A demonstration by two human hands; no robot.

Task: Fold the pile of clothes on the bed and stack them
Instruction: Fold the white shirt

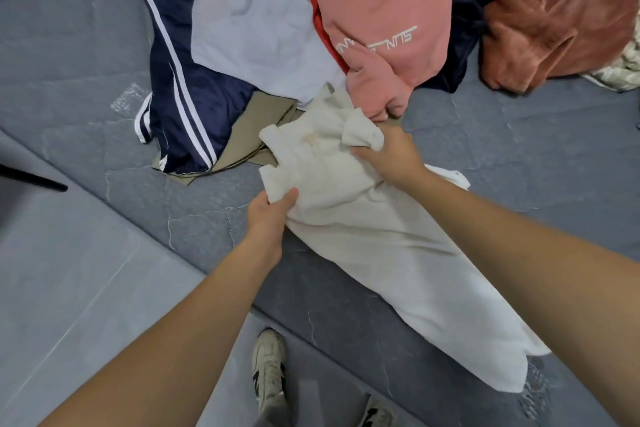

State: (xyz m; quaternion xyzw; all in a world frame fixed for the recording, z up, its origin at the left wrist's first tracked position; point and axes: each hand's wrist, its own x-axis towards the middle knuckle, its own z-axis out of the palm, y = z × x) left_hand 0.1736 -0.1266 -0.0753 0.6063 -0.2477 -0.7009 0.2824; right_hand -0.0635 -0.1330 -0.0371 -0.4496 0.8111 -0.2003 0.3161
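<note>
Pink sweatshirt [384, 3] with mirrored white lettering, unreadable

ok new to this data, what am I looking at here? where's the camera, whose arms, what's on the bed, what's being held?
There is no robot here. A person folds clothes with bare hands, and the single picture comes from a wide-angle camera worn on their head, looking forward and down. That is why both forearms reach in from the bottom edge and their shoes show on the floor below.

The grey surface is the bed. At its far side lies the unfolded pile: a navy garment with white stripes, a pale grey-blue piece, a pink sweatshirt and a rust-brown item.

Both hands grip one cream-white garment, which trails toward the bed's near edge. The left hand pinches its left edge; the right hand grips bunched cloth nearer the pile.
</note>
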